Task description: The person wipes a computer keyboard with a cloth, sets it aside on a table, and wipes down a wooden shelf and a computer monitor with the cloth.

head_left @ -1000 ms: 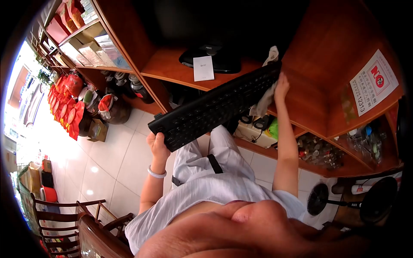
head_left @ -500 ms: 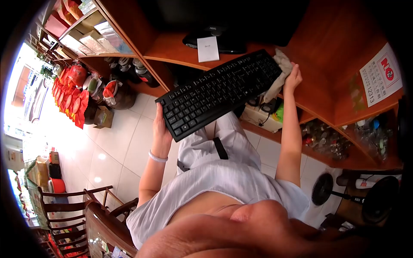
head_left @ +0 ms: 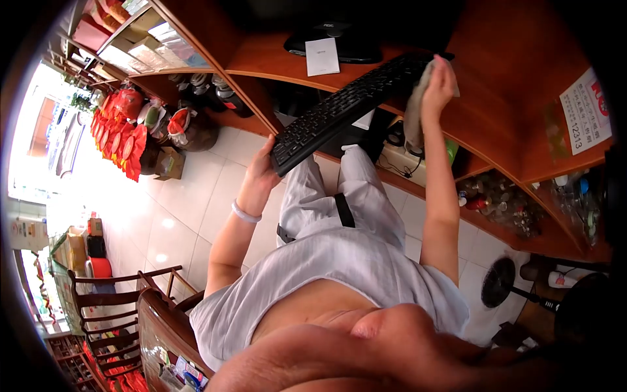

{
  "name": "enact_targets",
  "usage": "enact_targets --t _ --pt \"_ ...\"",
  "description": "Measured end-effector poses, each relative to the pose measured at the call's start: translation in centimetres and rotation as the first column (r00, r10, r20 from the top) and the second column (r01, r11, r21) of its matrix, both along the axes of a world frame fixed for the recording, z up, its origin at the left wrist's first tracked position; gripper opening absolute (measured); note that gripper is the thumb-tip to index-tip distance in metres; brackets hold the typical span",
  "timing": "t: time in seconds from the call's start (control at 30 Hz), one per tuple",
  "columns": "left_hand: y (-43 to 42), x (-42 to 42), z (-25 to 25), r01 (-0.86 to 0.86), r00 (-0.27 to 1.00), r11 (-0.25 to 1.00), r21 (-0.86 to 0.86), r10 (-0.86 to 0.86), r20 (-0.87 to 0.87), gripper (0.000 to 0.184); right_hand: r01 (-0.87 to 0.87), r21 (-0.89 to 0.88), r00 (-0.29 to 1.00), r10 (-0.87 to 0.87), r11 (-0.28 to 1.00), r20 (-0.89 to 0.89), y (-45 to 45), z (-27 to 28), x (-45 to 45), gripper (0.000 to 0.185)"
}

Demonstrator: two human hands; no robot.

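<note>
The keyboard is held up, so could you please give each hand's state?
Left hand: closed on the keyboard.
Right hand: closed on the cloth, at the keyboard's far end.

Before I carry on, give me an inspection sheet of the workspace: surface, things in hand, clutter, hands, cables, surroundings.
Surface: wooden desk, its back part in shadow.
Things in hand: keyboard held up at the desk's front edge, keys showing; cloth hanging at its far end.
Clutter: white card on the desk, by the monitor stand.
Left hand: grips the keyboard's near end.
Right hand: holds the cloth at the far end.
Cables: thin dark cable below the desk; on the keyboard, nothing seen.
Surroundings: chair behind on the left, fan on the right.
</note>
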State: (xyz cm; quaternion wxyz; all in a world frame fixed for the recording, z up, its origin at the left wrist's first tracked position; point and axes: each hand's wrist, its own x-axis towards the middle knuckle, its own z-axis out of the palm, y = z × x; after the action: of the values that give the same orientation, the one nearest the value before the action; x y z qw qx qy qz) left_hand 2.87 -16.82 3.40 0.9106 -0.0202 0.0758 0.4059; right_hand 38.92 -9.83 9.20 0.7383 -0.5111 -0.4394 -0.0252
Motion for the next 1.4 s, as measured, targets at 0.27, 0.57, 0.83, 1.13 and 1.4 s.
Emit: enact_targets --t 0.27,0.57,0.83,1.13,1.4 --pt "-0.8 0.8 0.6 0.027 0.999 0.999 0.018 -0.028 0.031 0.037 -0.175 -0.072 0.894 0.189 0.982 0.405 -8.0 -1.2 -12.1 0.018" --pt "-2.5 1.1 3.0 0.027 0.829 0.888 0.459 0.236 -0.507 0.044 -0.81 -0.05 0.509 0.743 0.584 0.436 -13.6 -1.6 -20.7 0.022" --pt "-1.6 1.0 0.7 -0.214 0.882 0.974 0.079 0.228 -0.412 0.045 -0.718 -0.163 0.634 0.54 0.676 -0.553 -13.9 -4.7 -5.4 0.031" --pt "-4.5 2.4 2.9 -0.278 0.712 0.907 0.317 0.416 -0.565 0.045 -0.79 -0.302 0.584 0.805 0.533 -0.105 -12.3 -9.2 -18.2 0.04" --pt "-6.4 -3.8 4.4 -0.219 0.511 0.855 0.47 0.511 -0.692 0.046 -0.806 -0.229 0.587 0.686 0.546 -0.43 -8.8 -9.7 -17.5 0.042"
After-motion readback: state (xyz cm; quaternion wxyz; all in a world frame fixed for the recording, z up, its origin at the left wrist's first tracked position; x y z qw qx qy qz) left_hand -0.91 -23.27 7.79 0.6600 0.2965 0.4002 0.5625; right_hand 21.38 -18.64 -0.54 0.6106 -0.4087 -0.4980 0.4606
